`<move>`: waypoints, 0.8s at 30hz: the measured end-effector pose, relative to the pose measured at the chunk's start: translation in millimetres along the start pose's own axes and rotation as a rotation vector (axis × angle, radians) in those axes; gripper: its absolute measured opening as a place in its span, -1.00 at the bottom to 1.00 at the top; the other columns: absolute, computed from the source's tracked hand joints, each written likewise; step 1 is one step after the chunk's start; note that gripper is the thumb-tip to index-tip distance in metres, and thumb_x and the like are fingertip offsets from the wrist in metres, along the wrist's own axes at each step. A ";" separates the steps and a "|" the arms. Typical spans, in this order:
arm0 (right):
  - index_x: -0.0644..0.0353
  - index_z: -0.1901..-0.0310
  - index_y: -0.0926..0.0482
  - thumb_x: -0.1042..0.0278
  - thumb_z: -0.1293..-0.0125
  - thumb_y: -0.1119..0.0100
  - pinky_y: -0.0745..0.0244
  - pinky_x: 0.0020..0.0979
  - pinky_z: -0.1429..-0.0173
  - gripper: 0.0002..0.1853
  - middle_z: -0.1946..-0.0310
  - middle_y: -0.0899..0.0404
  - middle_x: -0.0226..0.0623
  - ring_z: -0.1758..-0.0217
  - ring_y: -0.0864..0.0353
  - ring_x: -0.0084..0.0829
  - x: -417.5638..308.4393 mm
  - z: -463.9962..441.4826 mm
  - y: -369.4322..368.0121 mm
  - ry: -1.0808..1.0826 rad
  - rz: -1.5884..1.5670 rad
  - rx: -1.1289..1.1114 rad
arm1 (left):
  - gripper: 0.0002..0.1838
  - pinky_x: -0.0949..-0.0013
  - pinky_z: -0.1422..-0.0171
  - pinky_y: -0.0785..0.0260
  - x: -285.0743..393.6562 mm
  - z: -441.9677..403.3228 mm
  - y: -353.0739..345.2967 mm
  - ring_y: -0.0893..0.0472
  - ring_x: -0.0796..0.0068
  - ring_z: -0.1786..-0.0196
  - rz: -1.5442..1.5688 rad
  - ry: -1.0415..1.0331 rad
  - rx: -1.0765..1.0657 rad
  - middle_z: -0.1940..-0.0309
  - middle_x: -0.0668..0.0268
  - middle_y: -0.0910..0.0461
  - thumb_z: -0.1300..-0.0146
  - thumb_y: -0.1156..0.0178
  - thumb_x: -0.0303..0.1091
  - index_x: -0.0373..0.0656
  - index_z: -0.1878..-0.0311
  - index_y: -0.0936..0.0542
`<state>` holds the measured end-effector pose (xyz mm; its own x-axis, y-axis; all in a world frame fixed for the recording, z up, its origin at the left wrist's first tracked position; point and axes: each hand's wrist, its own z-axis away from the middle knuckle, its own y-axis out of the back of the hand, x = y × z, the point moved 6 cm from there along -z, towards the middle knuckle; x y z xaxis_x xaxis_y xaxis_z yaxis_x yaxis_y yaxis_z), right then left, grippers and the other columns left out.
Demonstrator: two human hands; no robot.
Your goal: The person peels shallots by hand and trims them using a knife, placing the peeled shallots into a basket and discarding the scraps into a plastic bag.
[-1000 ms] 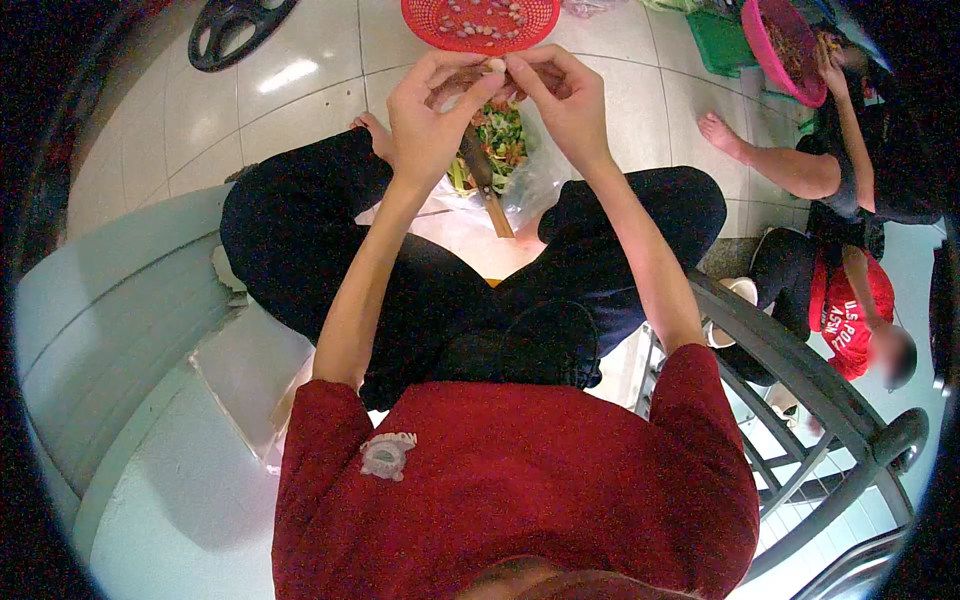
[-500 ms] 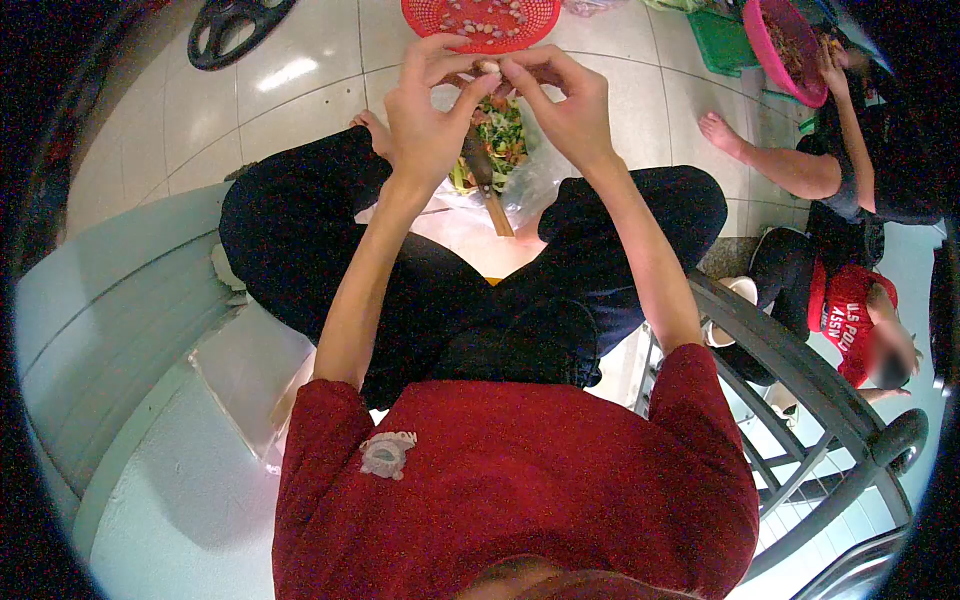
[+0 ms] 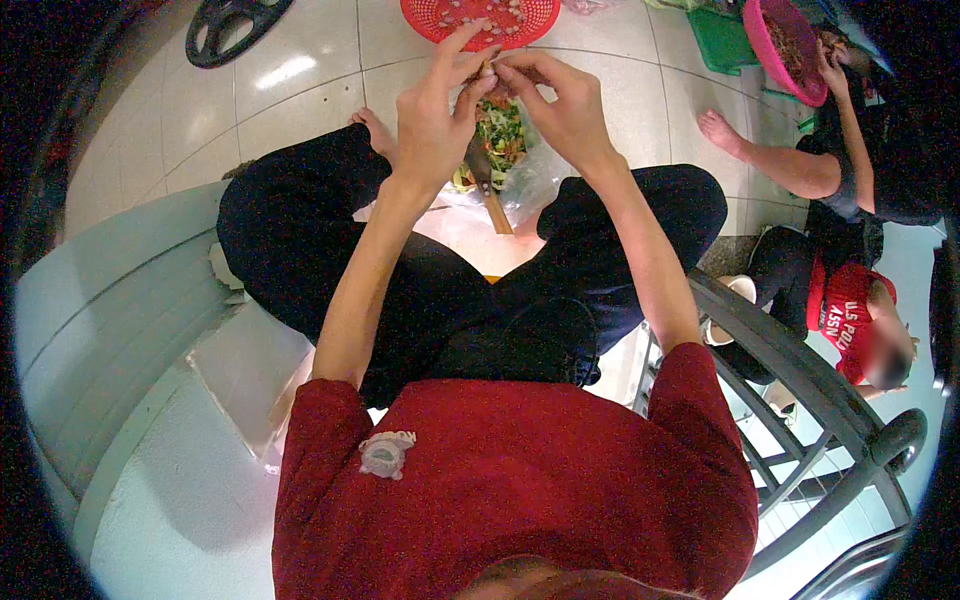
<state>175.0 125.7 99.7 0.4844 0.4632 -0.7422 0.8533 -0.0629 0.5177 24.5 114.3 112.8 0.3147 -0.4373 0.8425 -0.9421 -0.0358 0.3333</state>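
Between my fingertips is a small pale clove, which looks like garlic. My left hand pinches it from the left, with one finger raised and stretched out. From the right, my right hand closes thumb and forefinger on it. Below the hands, chopped green and orange scraps lie on a clear plastic bag. A knife with a wooden handle rests on these scraps, its blade partly behind my left hand. Just beyond my fingers stands a red plastic basket with many pale pieces in it.
A black ring-shaped stand lies on the tiled floor at upper left. On the right, one person works at a pink basket beside a green board. Another person in red sits behind the metal railing.
One left finger has lifted and straightened away from the clove. The clove has turned slightly in my fingertips, while both arms stay nearly where they were.
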 end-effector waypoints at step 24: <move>0.23 0.09 -0.69 0.36 -0.36 -0.25 -0.65 -0.39 0.11 -0.82 0.29 -0.75 -0.24 0.23 -0.77 -0.40 11.2 -0.4 1.0 -0.134 -0.160 -0.128 | -0.33 0.39 -0.17 -0.52 -32.2 1.0 -8.9 -0.70 0.39 -0.02 0.269 0.150 -0.041 0.05 0.13 -0.73 -0.27 -0.34 -0.42 -0.14 -0.42 -0.31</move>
<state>181.2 131.2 92.0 0.3740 0.3359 -0.8645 0.8937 0.1184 0.4327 22.6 127.8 82.2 0.0712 -0.2884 0.9549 -0.9894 0.1010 0.1043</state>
